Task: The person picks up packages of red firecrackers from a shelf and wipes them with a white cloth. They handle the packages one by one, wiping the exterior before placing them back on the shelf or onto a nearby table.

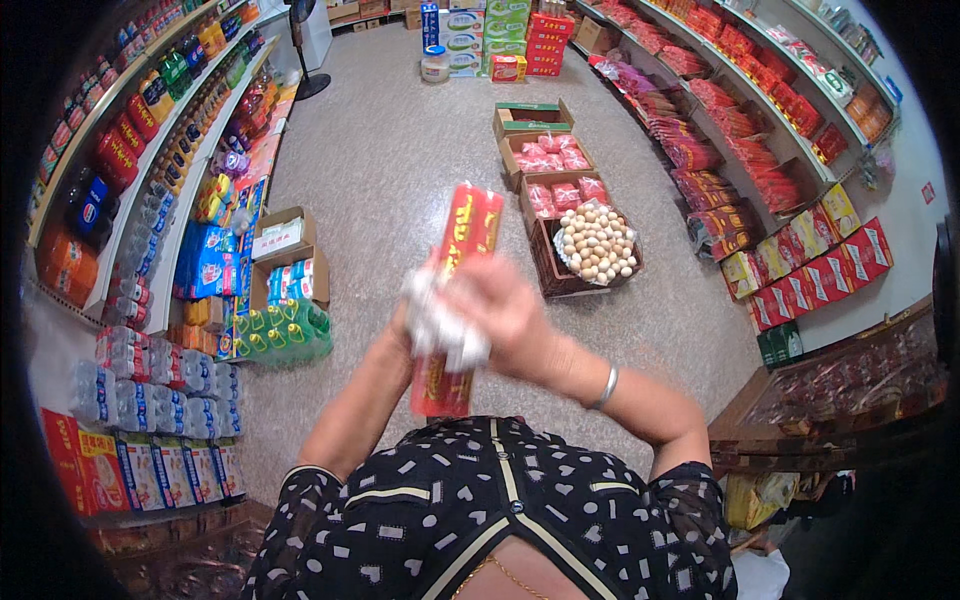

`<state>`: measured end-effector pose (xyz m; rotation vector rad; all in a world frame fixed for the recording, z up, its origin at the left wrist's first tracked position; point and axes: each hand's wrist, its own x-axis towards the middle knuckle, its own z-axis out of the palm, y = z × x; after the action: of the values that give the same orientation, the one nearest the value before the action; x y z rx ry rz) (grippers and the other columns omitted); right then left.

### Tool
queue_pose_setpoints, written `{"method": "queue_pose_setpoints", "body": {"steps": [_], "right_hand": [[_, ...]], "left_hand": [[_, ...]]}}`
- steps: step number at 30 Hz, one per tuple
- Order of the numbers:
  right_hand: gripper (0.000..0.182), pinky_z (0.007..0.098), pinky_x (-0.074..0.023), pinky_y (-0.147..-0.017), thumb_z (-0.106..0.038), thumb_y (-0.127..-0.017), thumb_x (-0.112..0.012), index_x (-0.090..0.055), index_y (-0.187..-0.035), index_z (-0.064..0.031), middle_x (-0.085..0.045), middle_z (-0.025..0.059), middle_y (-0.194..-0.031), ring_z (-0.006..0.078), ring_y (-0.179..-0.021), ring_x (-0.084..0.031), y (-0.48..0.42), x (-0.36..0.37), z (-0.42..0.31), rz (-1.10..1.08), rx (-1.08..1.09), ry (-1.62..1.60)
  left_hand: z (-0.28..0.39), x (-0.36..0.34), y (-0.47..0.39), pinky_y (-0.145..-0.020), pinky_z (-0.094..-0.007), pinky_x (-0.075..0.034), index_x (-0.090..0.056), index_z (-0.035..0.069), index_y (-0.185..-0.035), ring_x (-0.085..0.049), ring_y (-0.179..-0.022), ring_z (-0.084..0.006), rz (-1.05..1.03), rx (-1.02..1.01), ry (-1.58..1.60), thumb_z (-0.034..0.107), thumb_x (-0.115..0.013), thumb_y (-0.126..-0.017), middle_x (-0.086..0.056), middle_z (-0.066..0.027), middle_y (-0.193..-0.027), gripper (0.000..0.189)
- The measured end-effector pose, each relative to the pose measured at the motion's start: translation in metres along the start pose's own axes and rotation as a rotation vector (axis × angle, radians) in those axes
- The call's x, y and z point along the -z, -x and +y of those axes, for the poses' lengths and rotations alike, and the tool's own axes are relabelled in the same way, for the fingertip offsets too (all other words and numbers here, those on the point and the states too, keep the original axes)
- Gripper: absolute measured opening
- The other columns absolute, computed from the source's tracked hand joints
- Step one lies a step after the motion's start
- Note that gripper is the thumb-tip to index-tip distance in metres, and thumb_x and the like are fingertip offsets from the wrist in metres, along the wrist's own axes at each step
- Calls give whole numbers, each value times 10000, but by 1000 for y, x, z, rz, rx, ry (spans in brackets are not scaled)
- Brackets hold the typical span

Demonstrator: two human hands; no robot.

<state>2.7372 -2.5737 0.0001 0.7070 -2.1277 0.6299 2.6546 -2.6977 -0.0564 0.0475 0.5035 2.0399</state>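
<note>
Before my chest is a long red package (472,221) with gold lettering, tilted slightly to the right at its far end. My left hand (406,324) holds it from beneath and is largely hidden behind the package and a cloth. Bunched in my right hand (504,306) is the white cloth (444,321), pressed against the middle of the package. Both the cloth and the right-hand fingers are blurred. Whether the package is one piece or a bundle, I cannot tell.
Drink shelves (161,97) line the left, above a box of blue-white packs (289,281) and green bottles (281,330). A basket of eggs (596,244) and open cartons (551,154) stand on the floor (375,142). Shelves of red packets (735,127) run along the right. A fan (300,45) stands behind.
</note>
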Motion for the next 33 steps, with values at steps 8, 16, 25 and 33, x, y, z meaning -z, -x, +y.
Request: {"method": "queue_pose_setpoints", "body": {"steps": [8, 16, 25, 33], "right_hand": [[392, 406, -457, -750, -179, -618, -711, -584, -950, -14, -523, 182, -973, 335, -889, -536, -28, 0, 32, 144, -33, 186], [241, 281, -502, -686, -121, -834, -579, -579, -1034, 14, -626, 72, -928, 139, -786, -610, -4, 4, 51, 654, -909, -658], [326, 353, -528, -740, -265, -903, -470, -531, -1106, -17, -599, 103, -1026, 200, -892, -611, 8, -54, 25, 625, -1293, -1397], [355, 344, -534, -738, -257, -906, -467, -487, -1158, -8, -596, 118, -1031, 206, -891, -618, -5, -67, 14, 478, -1214, -1520]], "left_hand": [[0, -16, 14, -631, -344, -514, -500, 82, -1097, -596, -717, -213, 8, 29, -171, 613, -261, -880, -580, -101, -846, 621], [19, -7, 31, -561, -401, -540, -448, 48, -1197, -629, -673, -293, -155, 187, -158, 741, -328, -765, -583, -148, -840, 826], [37, -21, 64, -650, -299, -527, -489, -20, -1107, -627, -748, -187, -42, 33, -623, 559, -556, -793, -600, -115, -856, 663], [48, -7, 84, -850, -281, -433, -417, -9, -1139, -516, -900, -126, 91, -346, -885, 370, -693, -757, -512, -79, -1002, 604]]}}
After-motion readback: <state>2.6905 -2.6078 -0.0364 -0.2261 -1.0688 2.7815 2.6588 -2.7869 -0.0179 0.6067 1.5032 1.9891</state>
